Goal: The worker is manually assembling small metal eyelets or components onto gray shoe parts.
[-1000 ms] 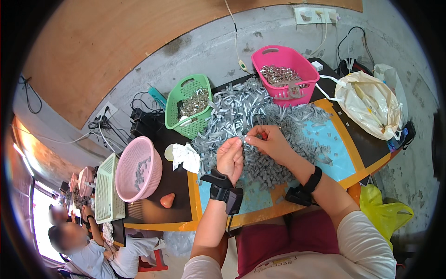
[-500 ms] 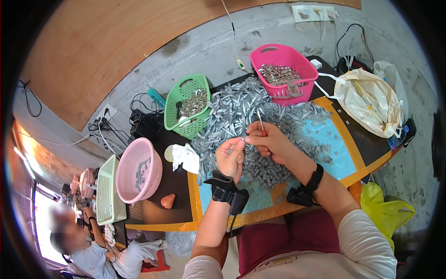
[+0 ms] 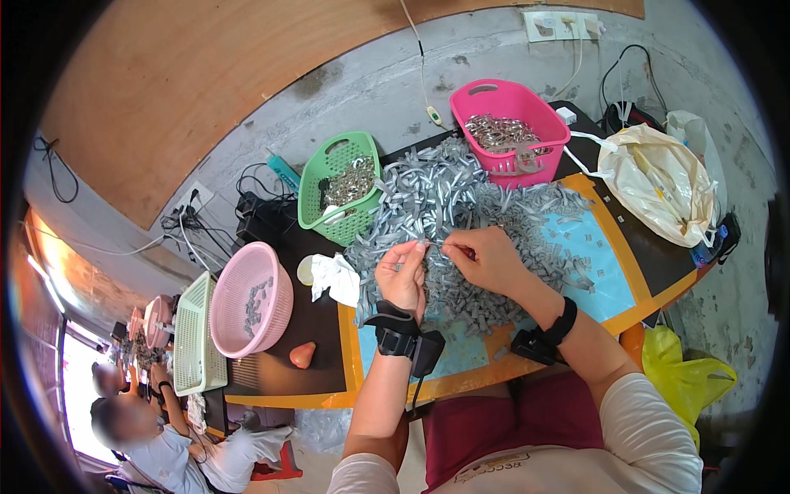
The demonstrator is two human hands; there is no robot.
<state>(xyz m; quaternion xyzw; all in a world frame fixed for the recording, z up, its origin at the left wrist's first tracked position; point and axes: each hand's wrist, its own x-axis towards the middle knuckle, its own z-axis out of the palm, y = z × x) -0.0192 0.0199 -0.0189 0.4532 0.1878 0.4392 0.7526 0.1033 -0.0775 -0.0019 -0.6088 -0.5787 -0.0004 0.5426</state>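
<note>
My left hand (image 3: 401, 276) pinches a small grey strip, its end showing at the fingertips. My right hand (image 3: 487, 257) is closed just to the right, at the same height. A thin pale length spans the short gap between the two sets of fingertips; whether it is strip or tool I cannot tell. What else sits inside the right fist is hidden. Beneath both hands spreads a big heap of grey strips (image 3: 428, 193), long shiny ones at the back and short folded pieces nearer me. Each wrist wears a black strapped device.
Behind the heap stand a green basket (image 3: 374, 216) and a pink basket (image 3: 535, 174), both holding metal parts. Leftward are a pink round basket (image 3: 280, 317), a white tissue (image 3: 336, 280) and a red object (image 3: 302, 355). A plastic bag (image 3: 658, 185) lies right. Co-workers sit far left.
The slim tool with a red part, seen pointing up from my right hand earlier, no longer shows clearly. My right hand has turned over, and its fingertips are slightly farther from the left ones.
</note>
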